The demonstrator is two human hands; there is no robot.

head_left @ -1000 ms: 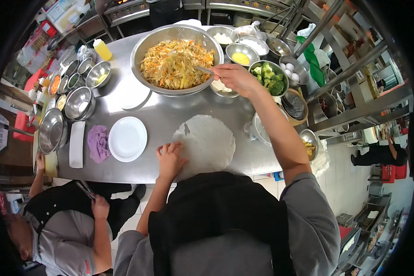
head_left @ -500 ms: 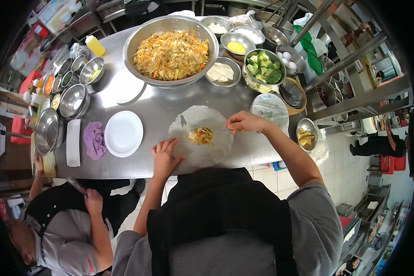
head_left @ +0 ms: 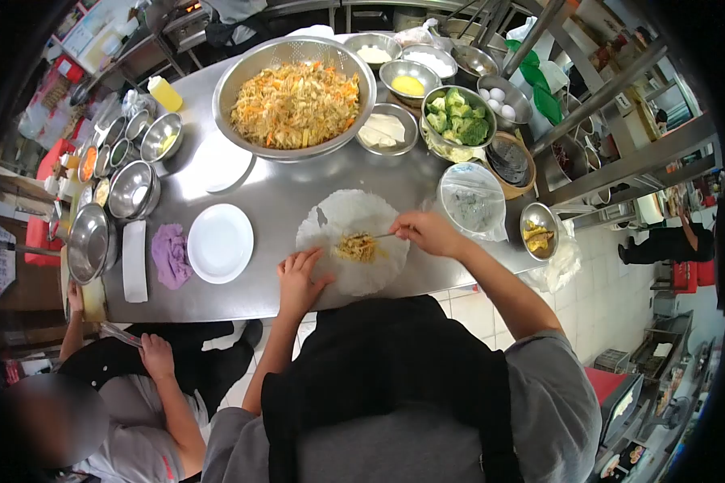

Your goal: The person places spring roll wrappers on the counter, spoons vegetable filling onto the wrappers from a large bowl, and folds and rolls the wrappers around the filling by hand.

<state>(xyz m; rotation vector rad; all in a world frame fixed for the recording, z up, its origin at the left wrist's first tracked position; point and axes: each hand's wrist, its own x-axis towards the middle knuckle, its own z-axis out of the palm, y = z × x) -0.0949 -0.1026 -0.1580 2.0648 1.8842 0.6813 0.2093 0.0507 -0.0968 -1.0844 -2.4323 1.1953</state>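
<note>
Down by the near edge of the desk (head_left: 274,197), the left hand (head_left: 300,280) lies spread on the round sheet (head_left: 353,211), apparently steadying it, while the right hand (head_left: 428,233) pinches a utensil (head_left: 386,235) at the shredded heap (head_left: 356,248), colander (head_left: 294,153) handy beyond!

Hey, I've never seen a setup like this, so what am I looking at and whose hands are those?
There's no robot: a camera worn on someone's head looks down over their apron. On the metal table lies a round white sheet. Their left hand is at its edge; their right hand holds a thin utensil at a small pile of filling. Around it are a plate, a purple cloth, a big bowl of shredded food and some broccoli. The co-worker's hand is at lower left.
</note>
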